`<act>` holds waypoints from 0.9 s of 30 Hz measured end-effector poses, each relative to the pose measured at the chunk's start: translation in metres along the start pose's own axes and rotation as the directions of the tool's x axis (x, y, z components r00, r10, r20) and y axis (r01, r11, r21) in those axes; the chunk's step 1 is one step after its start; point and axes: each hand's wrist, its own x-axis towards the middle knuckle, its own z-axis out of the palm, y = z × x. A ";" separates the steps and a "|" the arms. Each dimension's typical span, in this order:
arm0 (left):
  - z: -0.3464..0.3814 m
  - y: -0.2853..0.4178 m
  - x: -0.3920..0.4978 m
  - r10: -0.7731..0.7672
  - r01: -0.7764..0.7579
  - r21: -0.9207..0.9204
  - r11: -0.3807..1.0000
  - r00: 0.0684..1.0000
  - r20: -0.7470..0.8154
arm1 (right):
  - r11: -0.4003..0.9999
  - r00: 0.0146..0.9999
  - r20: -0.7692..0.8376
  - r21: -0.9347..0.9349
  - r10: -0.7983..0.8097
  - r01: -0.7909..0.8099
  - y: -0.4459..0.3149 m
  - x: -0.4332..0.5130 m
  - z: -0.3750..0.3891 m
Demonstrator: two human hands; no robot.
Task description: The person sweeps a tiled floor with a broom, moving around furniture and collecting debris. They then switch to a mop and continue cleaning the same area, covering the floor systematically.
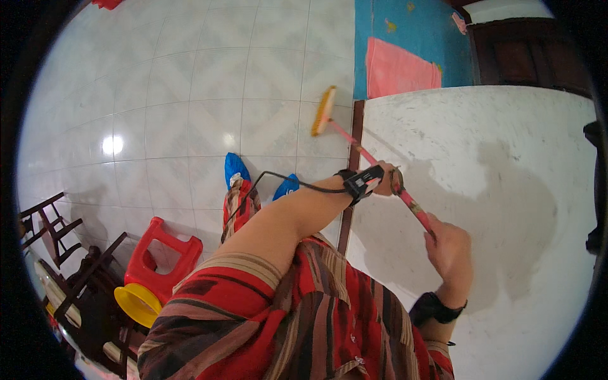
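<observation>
A long-handled floor brush with a pink handle slants across the view. Its narrow head, with yellow bristles, is at the tiled floor beside a white wall. My left hand is wrapped around the middle of the handle, close to a ring-like loop. Higher up, my right hand grips the handle near its end. A black device with a cable is strapped to my left wrist, and a dark band circles my right wrist.
White tiles cover the floor. A red plastic stool with a yellow ring-shaped item stands at left, near dark wooden furniture. A pink cloth lies against a blue surface beyond the wall. Blue shoe covers are on my feet.
</observation>
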 end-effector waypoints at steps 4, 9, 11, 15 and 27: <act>-0.018 -0.059 0.001 0.655 0.063 0.988 0.144 0.742 -0.143 | 0.995 0.998 0.058 -0.097 -0.016 0.022 -0.034 0.048 0.009; -0.093 -0.095 -0.054 0.056 -0.050 0.032 0.998 0.975 -0.215 | 0.976 0.977 0.036 0.072 -0.208 0.205 -0.069 0.086 -0.019; -0.126 -0.099 -0.083 -0.158 0.162 0.129 0.978 0.987 -0.038 | 0.953 0.968 0.019 0.181 -0.252 0.245 -0.087 0.100 -0.028; -0.175 -0.114 -0.169 -0.243 0.291 0.246 0.925 0.948 -0.207 | 0.928 0.944 0.115 0.255 -0.309 0.272 -0.140 0.128 -0.021; -0.246 -0.139 -0.307 -0.492 0.584 0.050 0.810 0.724 -0.482 | 0.858 0.864 0.037 0.140 -0.503 0.493 -0.263 0.157 -0.026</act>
